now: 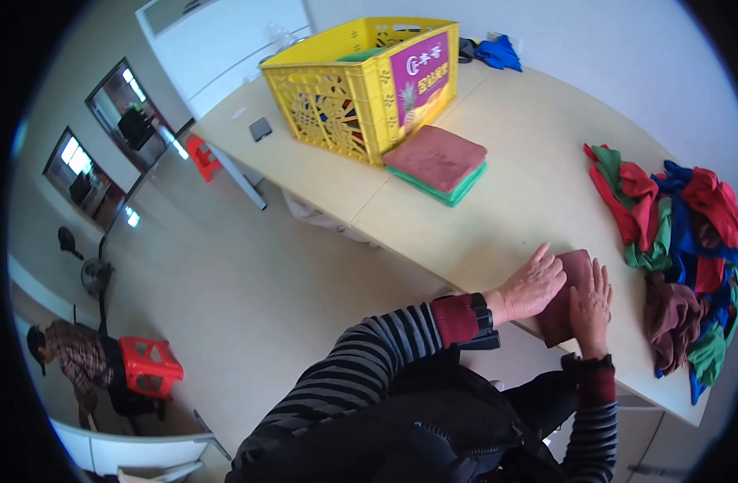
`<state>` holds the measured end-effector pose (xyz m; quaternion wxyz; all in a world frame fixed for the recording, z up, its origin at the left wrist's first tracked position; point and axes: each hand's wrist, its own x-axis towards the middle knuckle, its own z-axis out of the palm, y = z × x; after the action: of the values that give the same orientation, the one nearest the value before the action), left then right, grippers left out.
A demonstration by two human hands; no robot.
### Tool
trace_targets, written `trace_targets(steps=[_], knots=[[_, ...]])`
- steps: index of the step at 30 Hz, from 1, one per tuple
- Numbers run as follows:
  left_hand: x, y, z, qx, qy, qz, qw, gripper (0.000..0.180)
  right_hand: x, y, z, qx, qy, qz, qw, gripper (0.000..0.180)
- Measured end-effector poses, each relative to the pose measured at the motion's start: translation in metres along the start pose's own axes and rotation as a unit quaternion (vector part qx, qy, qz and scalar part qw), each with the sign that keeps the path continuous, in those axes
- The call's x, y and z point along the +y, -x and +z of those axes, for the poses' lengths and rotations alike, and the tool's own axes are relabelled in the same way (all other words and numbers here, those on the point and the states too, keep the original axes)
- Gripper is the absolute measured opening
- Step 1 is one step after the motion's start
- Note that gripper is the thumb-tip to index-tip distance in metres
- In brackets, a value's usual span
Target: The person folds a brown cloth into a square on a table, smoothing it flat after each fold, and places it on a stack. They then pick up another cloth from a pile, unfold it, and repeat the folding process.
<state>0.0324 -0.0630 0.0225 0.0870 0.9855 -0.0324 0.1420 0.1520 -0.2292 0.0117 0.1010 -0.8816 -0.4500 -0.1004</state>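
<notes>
Close up in striped sleeves (369, 346), touching a folded brown cloth (556, 320) at the near edge of the table (546, 145). With left hand (536, 283) partly curled at its left side, cannot tell if pinching; with right hand (592, 312) spread open, laid over its right side. Folded into a narrow, flat oblong.

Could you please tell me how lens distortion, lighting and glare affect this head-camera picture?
Head view: black rounds off the frame, and the far edge of the table appears bowed; the window panes at left are washed out, with glare on the floor; a soft shadow lies beside the left hand.
</notes>
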Motion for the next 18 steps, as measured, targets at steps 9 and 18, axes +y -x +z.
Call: trace_targets(steps=[9, 18], knots=[[0.006, -0.06, 0.042, 0.035, 0.097, 0.13, 0.986, 0.049, -0.017, 0.045, 0.024, 0.08, -0.02, 0.137, 0.987, 0.07], [0.004, -0.022, 0.039, 0.033, 0.065, 0.001, 0.997, 0.061, -0.002, 0.026, 0.015, 0.014, -0.091, 0.011, 0.996, 0.073]])
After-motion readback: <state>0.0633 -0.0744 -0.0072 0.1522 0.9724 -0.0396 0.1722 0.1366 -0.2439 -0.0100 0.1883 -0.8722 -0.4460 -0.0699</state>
